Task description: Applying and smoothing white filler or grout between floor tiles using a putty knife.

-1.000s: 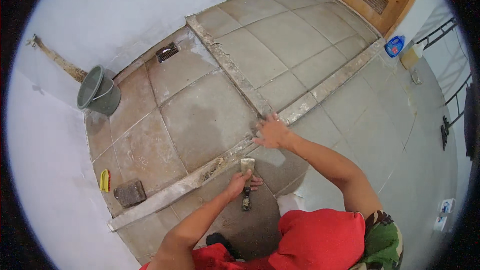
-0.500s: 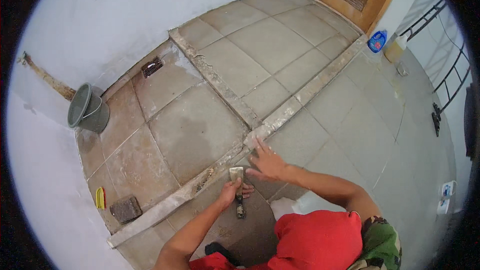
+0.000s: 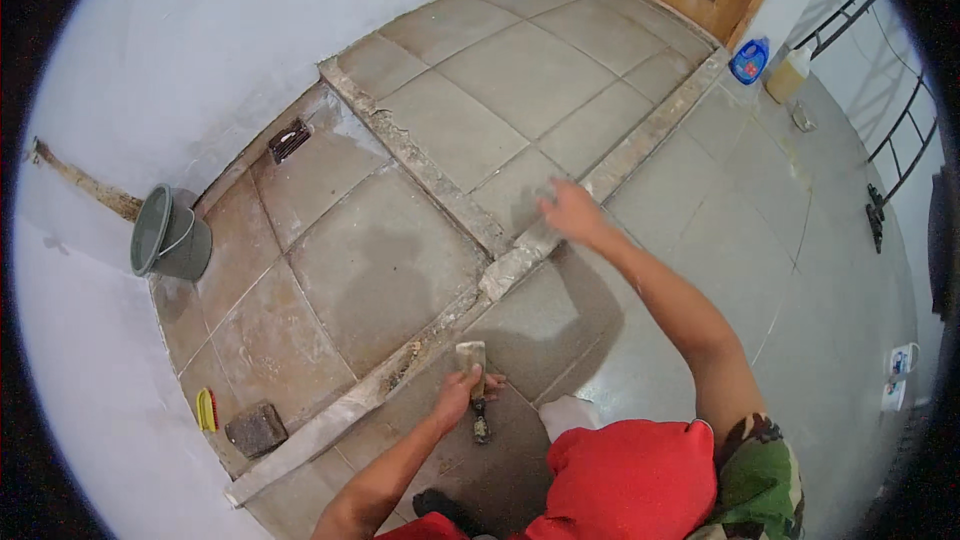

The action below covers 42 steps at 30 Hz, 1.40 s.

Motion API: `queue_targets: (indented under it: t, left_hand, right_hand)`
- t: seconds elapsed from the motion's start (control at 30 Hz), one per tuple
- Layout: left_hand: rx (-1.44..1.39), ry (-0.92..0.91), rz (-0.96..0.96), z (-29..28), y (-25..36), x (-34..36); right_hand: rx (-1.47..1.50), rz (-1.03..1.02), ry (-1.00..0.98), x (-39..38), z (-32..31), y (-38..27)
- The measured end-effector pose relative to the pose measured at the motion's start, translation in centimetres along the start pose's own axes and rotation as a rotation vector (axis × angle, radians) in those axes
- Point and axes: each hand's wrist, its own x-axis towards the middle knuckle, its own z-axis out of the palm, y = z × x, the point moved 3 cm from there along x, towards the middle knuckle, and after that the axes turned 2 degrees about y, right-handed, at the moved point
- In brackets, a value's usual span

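Observation:
My left hand (image 3: 458,396) is closed around a scraper (image 3: 479,422) with a flat pale blade and a dark handle. The scraper is above the floor tiles, blade toward the raised ledge. My right hand (image 3: 575,212) reaches out over the far part of the ledge (image 3: 515,270), near where two ledges meet. Its fingers are slightly blurred and look apart, with nothing in them. Rough, worn patches mark the ledge, which runs diagonally across the tiled floor.
A grey bucket (image 3: 182,240) stands at the left wall. Nearby are a yellow brush (image 3: 207,410), a dark block (image 3: 256,429) and a floor drain (image 3: 289,140). Far right hold a blue bottle (image 3: 749,61), a yellowish jug (image 3: 788,76) and a black metal rack (image 3: 905,130).
My right hand has lifted off the ledge near the junction and moved farther away and to the right. My left hand still holds the scraper in nearly the same place.

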Motion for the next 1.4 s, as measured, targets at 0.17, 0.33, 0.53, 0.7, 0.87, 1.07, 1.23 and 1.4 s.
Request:
queue_targets:
  t: [0.17, 0.33, 0.53, 0.7, 0.87, 1.07, 1.23, 1.4]
  left_hand:
    - [-0.148, -0.013, -0.017, 0.0, -1.3, -0.4]
    - [-0.174, 0.06, -0.075, -1.0, -2.2, -0.6]
    - [-0.188, 0.055, -0.143, -0.1, -0.4, -0.8]
    - [-0.22, 0.06, -0.14, -0.8, -2.0, 0.1]
    - [-0.235, 0.089, -0.144, -1.1, -1.9, -0.8]
    - [-0.21, 0.069, -0.174, -0.4, -1.7, 0.0]
    - [-0.24, 0.124, -0.17, -0.7, -1.9, -1.2]
    - [-0.209, 0.076, -0.162, -0.3, -1.7, -0.2]
  right_hand:
    - [-0.432, 0.237, -0.156, 6.2, 3.6, 4.5]
    - [-0.057, 0.052, -0.621, 3.8, 4.1, -7.1]
    - [-0.396, 0.128, -0.197, 7.2, 2.7, 1.5]
    - [-0.512, 0.117, -0.51, 5.1, 3.5, 1.8]
    - [-0.124, 0.089, -0.898, 7.0, -0.7, -6.4]
    - [-0.724, 0.166, -0.407, 6.6, 3.2, 5.2]
    - [0.344, 0.133, -1.113, 6.7, 2.7, -5.6]
    - [0.014, 0.127, -0.409, 12.2, 7.4, 1.2]
